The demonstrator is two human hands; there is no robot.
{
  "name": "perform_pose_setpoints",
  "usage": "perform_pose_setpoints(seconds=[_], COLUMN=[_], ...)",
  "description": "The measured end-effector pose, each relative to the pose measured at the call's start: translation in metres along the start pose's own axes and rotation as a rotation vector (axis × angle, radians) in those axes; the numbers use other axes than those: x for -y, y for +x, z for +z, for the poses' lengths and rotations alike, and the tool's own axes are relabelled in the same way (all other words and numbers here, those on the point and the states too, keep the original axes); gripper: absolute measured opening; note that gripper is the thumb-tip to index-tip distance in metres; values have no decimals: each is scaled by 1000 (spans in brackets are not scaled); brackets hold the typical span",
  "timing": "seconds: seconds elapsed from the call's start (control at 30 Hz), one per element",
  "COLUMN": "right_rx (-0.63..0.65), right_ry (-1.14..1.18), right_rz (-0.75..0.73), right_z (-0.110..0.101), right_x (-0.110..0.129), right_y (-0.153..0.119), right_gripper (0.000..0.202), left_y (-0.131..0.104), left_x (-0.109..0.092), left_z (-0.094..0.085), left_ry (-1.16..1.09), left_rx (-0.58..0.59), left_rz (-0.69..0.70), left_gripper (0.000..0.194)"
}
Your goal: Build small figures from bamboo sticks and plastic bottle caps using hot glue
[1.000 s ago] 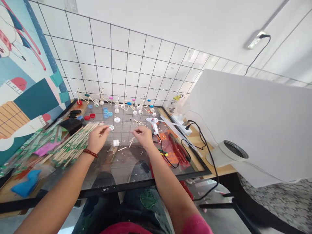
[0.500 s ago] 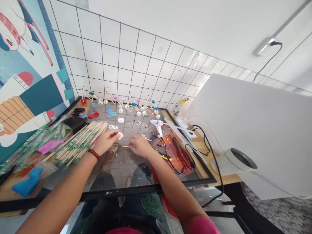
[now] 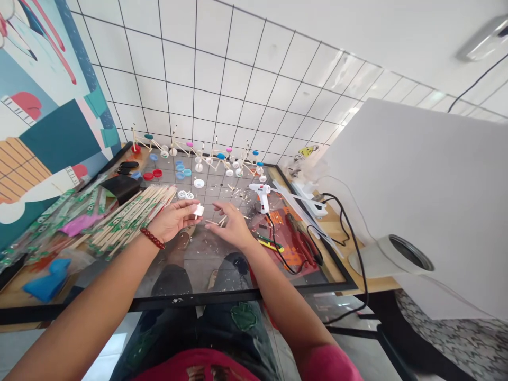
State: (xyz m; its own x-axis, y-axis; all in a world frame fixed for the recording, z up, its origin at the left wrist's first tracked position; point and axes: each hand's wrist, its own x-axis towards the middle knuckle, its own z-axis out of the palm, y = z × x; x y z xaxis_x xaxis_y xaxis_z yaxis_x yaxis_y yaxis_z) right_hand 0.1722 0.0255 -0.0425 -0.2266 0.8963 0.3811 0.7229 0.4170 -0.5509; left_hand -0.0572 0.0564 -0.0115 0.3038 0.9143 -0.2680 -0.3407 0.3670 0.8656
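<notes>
My left hand pinches a small white bottle cap between thumb and fingertips, above the glass tabletop. A short pale stub, like a piece of stick, shows at the cap's lower edge. Just to the right, my right hand is open, thumb and fingers apart, with nothing visibly held. Short cut sticks lie beside and partly behind its fingers. Beyond my left hand, white caps with dark print and a plain white cap rest on the glass.
Stick-and-cap models line the back edge. Wrapped chopsticks are piled at left, near blue and red caps. A white glue gun stands at right, its cord running past pliers and a yellow cutter.
My right hand has opened and moved up beside the cap; the short stick it pinched is no longer between its fingers. My left hand has turned the cap. The view has shifted slightly.
</notes>
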Motion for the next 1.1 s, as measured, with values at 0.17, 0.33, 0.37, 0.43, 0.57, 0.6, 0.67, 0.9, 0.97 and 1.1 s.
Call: perform_pose_setpoints(seconds=[0.17,0.33,0.37,0.43,0.57,0.6,0.67,0.9,0.97,1.1], right_rx=[-96,-131,-125,-114,-134,-145,-162,-153,-177,-177], right_ry=[56,-12,-9,-1,6,5,-7,5,100,211], right_rz=[-112,-116,-121,-129,-108,-108,-115,-118,-94,-27], right_z=[10,6,6,8,12,12,10,4,5,8], right_x=[2,1,1,0,-4,-5,-7,-11,-12,-14], right_y=[-4,-9,-9,-9,-7,-7,-7,-8,-7,-6], right_gripper=[65,26,19,12,8,10,11,10,12,23], left_y=[-3,-6,-6,-6,-5,-4,-4,1,4,7], left_x=[11,16,17,20,25,25,25,26,28,32], left_z=[8,14,15,16,18,18,17,12,11,10], left_ry=[29,-28,-41,-56,-27,-12,41,346,367,375], left_rx=[51,39,23,-5,8,15,-4,-103,-124,-139], left_rz=[-2,21,31,60,92,97,140,274,281,298], left_gripper=[23,29,30,32,38,39,43,46,42,40])
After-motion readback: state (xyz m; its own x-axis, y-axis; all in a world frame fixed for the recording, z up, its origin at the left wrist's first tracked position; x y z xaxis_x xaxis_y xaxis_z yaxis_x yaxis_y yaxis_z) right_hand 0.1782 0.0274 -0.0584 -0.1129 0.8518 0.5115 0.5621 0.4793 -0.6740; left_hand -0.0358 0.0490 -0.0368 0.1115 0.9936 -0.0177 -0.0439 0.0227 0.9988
